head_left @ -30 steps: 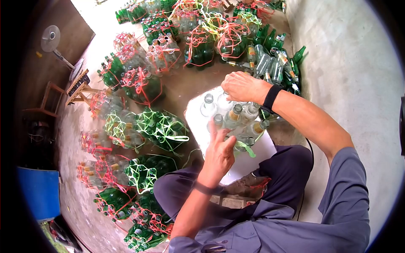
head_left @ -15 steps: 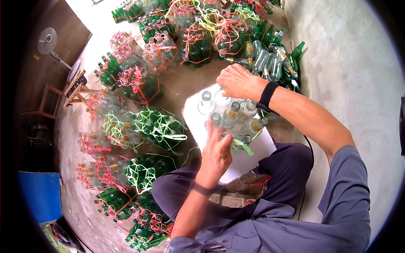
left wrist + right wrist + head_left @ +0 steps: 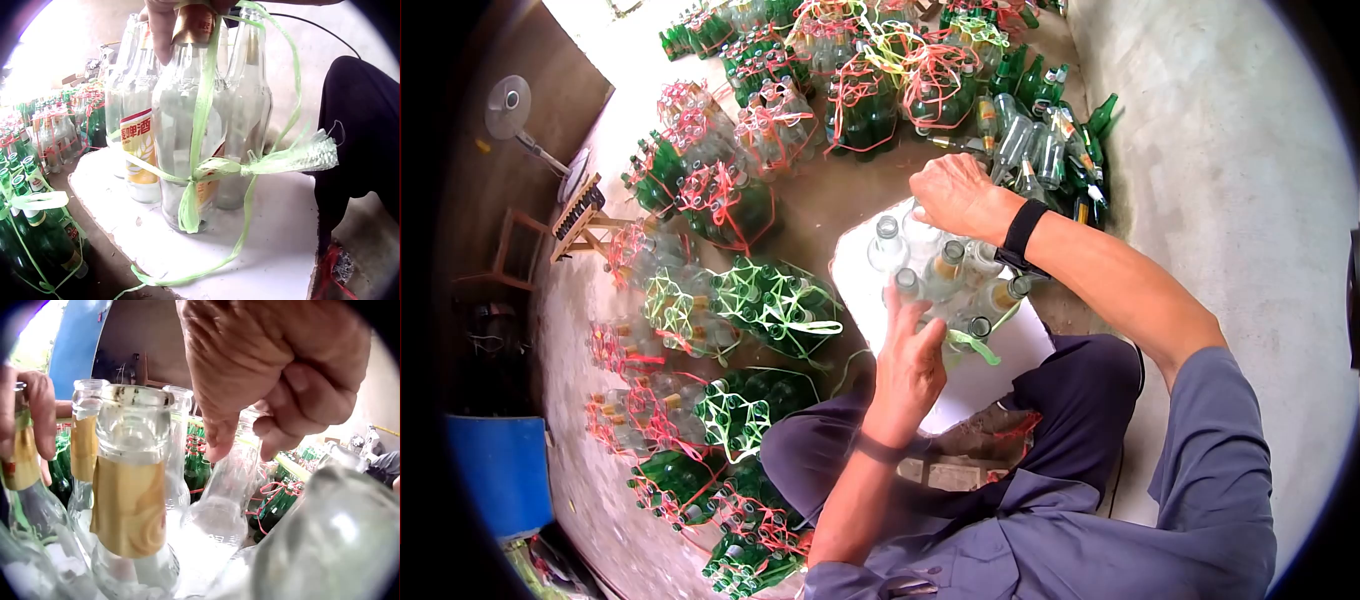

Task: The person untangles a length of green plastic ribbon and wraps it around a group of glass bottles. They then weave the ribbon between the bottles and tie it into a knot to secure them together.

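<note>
Several clear glass bottles stand upright in a cluster on a white board before the person's crossed legs. The left hand is at the near side, its fingers around the gold-foiled neck of a glass bottle. A light green plastic strap circles the bottles, with a knot at the front and a loose end trailing over the board. Across the cluster, the right hand reaches over with bent wrist. Its curled fingers pinch the neck of a clear bottle at the far side, partly hiding the mouth.
Strapped bundles of green and clear bottles crowd the floor on the left and ahead. Loose bottles lie heaped by the right wall. A wooden stool, a fan and a blue container stand at far left.
The right hand shifts slightly left over the far bottles as the head view drifts a little. The left hand stays at the near bottle.
</note>
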